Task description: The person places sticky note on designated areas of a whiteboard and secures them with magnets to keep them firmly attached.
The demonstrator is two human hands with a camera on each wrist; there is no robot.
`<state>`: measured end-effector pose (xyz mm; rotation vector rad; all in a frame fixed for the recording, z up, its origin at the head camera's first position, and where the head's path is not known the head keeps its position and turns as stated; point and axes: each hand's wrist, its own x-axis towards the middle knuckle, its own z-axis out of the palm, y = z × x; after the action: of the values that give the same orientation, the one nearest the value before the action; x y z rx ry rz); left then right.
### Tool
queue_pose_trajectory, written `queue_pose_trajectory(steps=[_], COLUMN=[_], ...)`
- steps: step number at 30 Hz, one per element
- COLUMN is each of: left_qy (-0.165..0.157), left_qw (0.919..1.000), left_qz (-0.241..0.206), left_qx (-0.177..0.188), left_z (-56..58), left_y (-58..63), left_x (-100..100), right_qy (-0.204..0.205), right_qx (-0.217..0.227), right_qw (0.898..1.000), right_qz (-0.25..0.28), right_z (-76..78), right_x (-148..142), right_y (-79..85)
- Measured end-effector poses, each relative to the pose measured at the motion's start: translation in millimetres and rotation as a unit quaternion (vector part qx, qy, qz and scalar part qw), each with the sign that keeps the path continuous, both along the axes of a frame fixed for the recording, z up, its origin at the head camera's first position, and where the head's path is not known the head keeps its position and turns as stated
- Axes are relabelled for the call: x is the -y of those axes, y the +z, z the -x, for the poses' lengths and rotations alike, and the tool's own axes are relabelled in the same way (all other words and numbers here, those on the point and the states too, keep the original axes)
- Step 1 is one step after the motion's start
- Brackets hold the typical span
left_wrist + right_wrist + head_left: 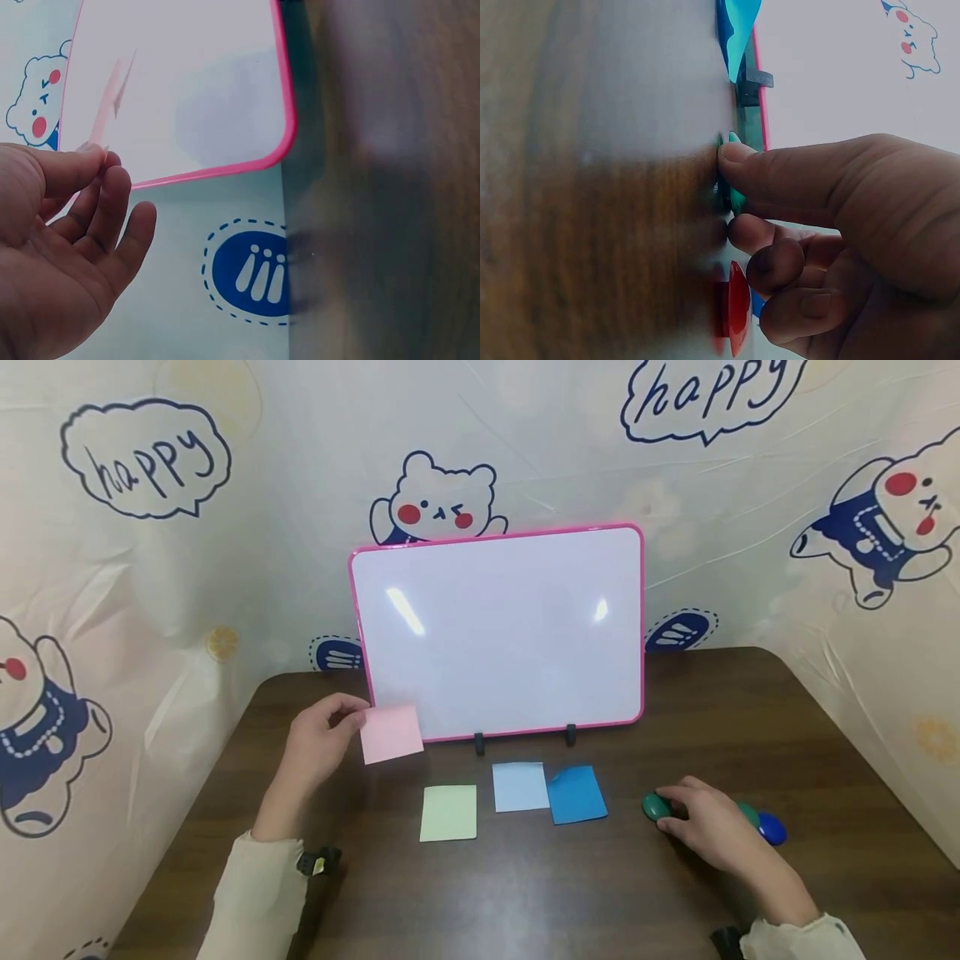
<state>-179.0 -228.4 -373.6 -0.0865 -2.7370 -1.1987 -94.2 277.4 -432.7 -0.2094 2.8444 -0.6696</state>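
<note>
My left hand pinches a pink sticky note by its left edge, in front of the whiteboard's lower left corner. From the left wrist the note shows nearly edge-on, held between thumb and fingertip. The pink-framed whiteboard stands upright, leaning slightly, its face blank. Over on the right, my right hand has thumb and fingers around a round green magnet at the tabletop. In the right wrist view the green magnet sits between thumb and fingertips, with a red magnet beside it.
Light green, pale blue and bright blue sticky notes lie before the board. Black feet support it. Another green magnet and a blue magnet lie behind my right hand. A printed curtain hangs behind the table.
</note>
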Motion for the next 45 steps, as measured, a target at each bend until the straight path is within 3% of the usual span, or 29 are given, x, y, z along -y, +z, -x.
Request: queue_pose_trajectory(steps=[15,36,45], left_qy=[0.027,0.035,0.037], left_qw=[0.9987,0.9976,0.9966], left_qz=[-0.042,-0.053,-0.064], left_qx=[-0.006,-0.027,-0.037], left_z=[12.5,33.8,43.7], left_y=[10.6,15.3,21.6], left_x=[-10,-14,-17], right_qy=[-0.002,-0.01,0.002], right_qx=[-0.003,0.01,-0.014], right_qw=[1.0,1.0,1.0], right_qz=[0.0,-0.005,0.009], right_z=[0.4,1.5,-1.8], right_x=[0,0,1], right_y=[-0.2,0.1,-0.2])
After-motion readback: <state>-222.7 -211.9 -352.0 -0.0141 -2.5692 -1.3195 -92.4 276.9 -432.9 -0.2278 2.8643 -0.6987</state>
